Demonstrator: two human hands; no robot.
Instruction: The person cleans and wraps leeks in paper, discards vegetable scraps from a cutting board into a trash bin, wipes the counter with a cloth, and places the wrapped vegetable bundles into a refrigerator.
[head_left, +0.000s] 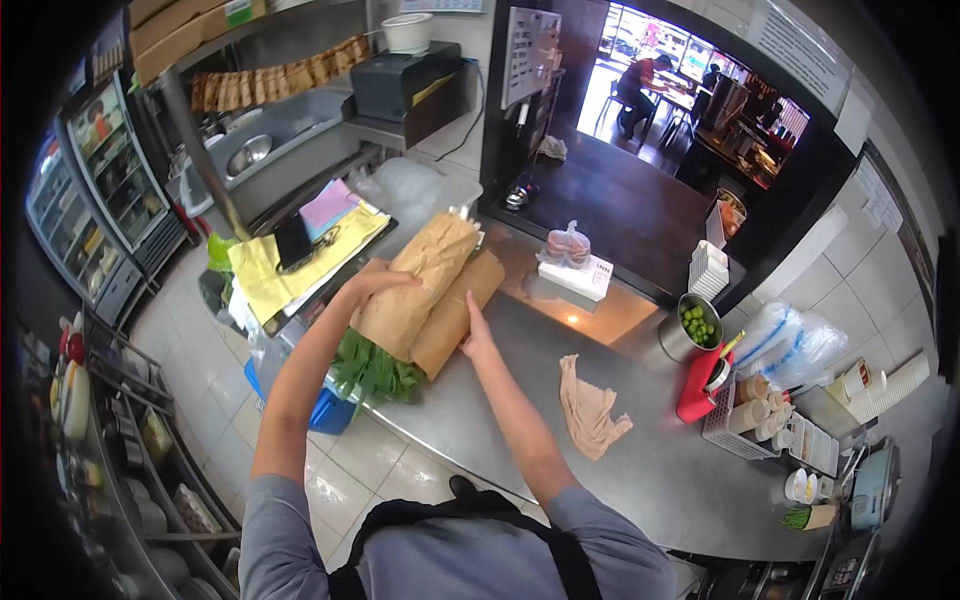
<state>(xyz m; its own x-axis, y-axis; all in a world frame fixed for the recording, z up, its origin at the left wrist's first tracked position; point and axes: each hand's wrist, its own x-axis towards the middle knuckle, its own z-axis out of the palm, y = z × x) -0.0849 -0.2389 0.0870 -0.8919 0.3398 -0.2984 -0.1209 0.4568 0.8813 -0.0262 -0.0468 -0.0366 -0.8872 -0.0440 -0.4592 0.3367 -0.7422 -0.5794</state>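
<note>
Two brown paper bundles (418, 285) lie side by side at the left end of the steel counter (510, 420). Dark leafy greens (375, 368) stick out of their near end, and pale stalk ends show at the far end. My left hand (385, 280) grips the left bundle from its outer side, its fingers on the paper. Against the outer side of the right bundle, my right hand (480, 335) holds on with the thumb up; its other fingers are partly hidden. A crumpled beige cloth (590, 408) rests on the counter to the right.
Yellow paper (265, 275) with a black phone (293, 243) lies left of the bundles. On the right stand a steel pot of limes (690, 325), a red holder (697, 388) and a basket of containers (740, 420). A white box (575, 275) sits near the pass-through window.
</note>
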